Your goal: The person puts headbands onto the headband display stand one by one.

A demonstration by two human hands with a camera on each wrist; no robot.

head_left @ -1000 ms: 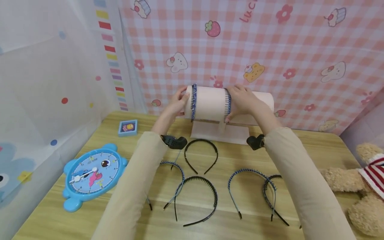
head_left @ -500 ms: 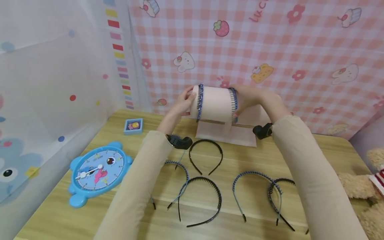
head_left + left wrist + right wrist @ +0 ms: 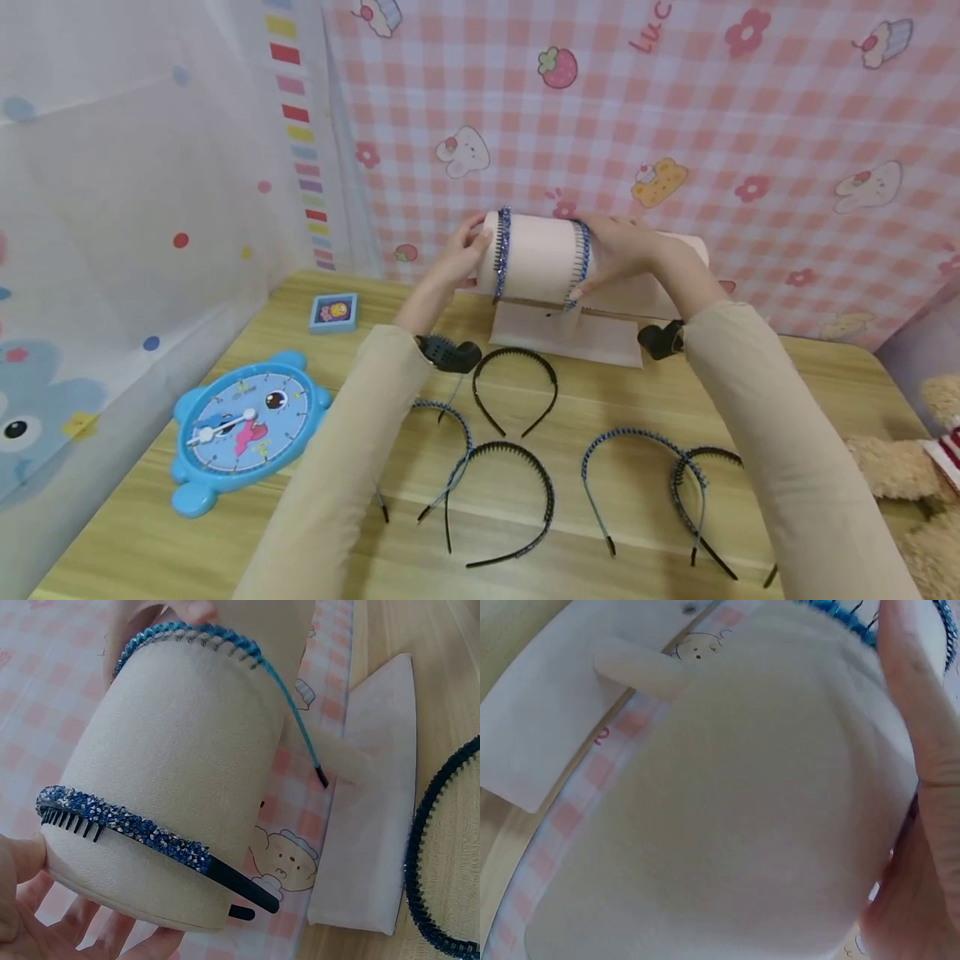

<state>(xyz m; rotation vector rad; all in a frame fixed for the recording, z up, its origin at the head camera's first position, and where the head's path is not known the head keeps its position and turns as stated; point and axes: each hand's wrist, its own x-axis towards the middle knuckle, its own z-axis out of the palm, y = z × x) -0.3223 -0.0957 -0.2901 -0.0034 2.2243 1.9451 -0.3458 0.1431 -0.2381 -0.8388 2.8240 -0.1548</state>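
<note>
A cream cylindrical headband stand [image 3: 536,258] lies level on a short post above a flat base [image 3: 525,329]. My left hand [image 3: 459,254] grips its left end; in the left wrist view the thumb and several fingers [image 3: 94,922] wrap that rim. Next to this hand a dark blue glitter headband [image 3: 135,825] sits around the cylinder. My right hand [image 3: 622,250] spans the cylinder near its middle, holding a blue braided headband [image 3: 582,254] between thumb and fingers. One tip [image 3: 321,776] of that headband stands off the surface. The far-side fingers are hidden.
Several headbands lie on the wooden table, among them a black toothed headband [image 3: 515,354] and a blue headband [image 3: 637,432]. A blue clock [image 3: 247,425] and a small blue frame [image 3: 333,312] are at left, a teddy bear [image 3: 892,467] at right.
The head view has shifted a little. My right hand has slid the blue braided headband slightly left, and its lower tip now sticks out from the cylinder. My left hand keeps its grip.
</note>
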